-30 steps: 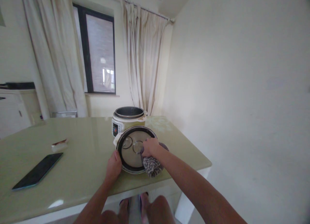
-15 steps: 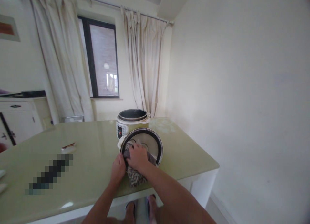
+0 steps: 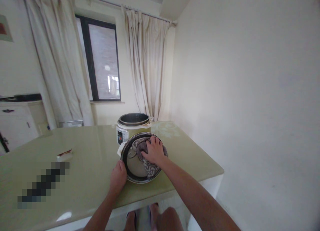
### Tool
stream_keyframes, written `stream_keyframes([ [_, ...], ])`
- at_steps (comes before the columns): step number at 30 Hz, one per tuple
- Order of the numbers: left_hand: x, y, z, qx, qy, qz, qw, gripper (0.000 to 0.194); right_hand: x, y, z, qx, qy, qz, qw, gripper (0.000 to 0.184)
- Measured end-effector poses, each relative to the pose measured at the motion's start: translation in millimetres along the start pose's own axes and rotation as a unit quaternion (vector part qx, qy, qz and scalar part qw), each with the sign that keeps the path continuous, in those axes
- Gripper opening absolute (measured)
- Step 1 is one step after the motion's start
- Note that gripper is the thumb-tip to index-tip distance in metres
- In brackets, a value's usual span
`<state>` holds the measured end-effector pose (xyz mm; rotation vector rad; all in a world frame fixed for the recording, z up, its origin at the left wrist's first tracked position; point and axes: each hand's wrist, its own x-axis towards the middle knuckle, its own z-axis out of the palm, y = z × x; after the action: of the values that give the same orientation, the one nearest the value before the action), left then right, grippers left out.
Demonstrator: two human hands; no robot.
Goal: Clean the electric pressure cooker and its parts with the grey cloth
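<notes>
Your right hand has its fingers splayed over the cloth, holding it against the lid's underside. Your left hand grips the rim, thumb in front, the other fingers hidden. Half a second ago the cloth covered the lid's lower left; now it lies across the right half, and the round fitting shows. The lid is tilted over the desk, just in front of the cooker, whose open top shows a dark inner wall, the bottom out of sight.
</notes>
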<state>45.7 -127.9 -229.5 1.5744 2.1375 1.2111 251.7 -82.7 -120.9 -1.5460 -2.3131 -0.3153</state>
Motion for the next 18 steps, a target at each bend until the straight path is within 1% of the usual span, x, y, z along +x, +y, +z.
stream_keyframes([
  [3,-2,0,-0.2,0.035,0.016,0.016,0.999,0.04,-11,9,-6,0.047,-0.055,-0.07,0.995,0.096],
  [4,-3,0,-0.3,0.037,0.028,0.023,0.999,0.039,-16,14,-9,0.058,-0.058,-0.102,0.991,0.103],
  [5,-3,1,-0.5,0.035,0.046,0.03,0.998,0.039,-20,22,-12,0.066,-0.049,-0.128,0.988,0.106],
  [6,-3,2,-0.8,0.031,0.071,0.042,0.996,0.041,-25,29,-14,0.072,-0.03,-0.142,0.987,0.103],
  [7,-4,3,-1.1,0.03,0.101,0.059,0.993,0.044,-31,37,-14,0.08,-0.003,-0.142,0.987,0.096],
  [8,-5,4,-1.5,0.032,0.132,0.082,0.987,0.048,-36,45,-12,0.093,0.026,-0.123,0.988,0.084],
  [9,-7,6,-1.7,0.037,0.156,0.109,0.981,0.051,-42,51,-9,0.114,0.057,-0.085,0.988,0.071],
  [10,-9,8,-1.7,0.045,0.169,0.137,0.975,0.054,-47,56,-2,0.146,0.084,-0.036,0.985,0.06],
  [11,-11,9,-1.4,0.052,0.172,0.165,0.97,0.055,-51,59,6,0.19,0.102,0.014,0.976,0.053],
  [12,-13,10,-0.9,0.057,0.163,0.194,0.966,0.055,-55,60,15,0.242,0.109,0.058,0.962,0.049],
  [14,-15,12,0.6,0.056,0.112,0.258,0.958,0.052,-63,58,37,0.348,0.098,0.112,0.926,0.051],
  [16,-13,14,1.7,0.048,0.053,0.305,0.95,0.05,-69,53,56,0.425,0.084,0.126,0.892,0.058],
  [18,-7,21,1.5,0.042,0.017,0.32,0.946,0.05,-73,49,70,0.481,0.088,0.13,0.862,0.065],
])
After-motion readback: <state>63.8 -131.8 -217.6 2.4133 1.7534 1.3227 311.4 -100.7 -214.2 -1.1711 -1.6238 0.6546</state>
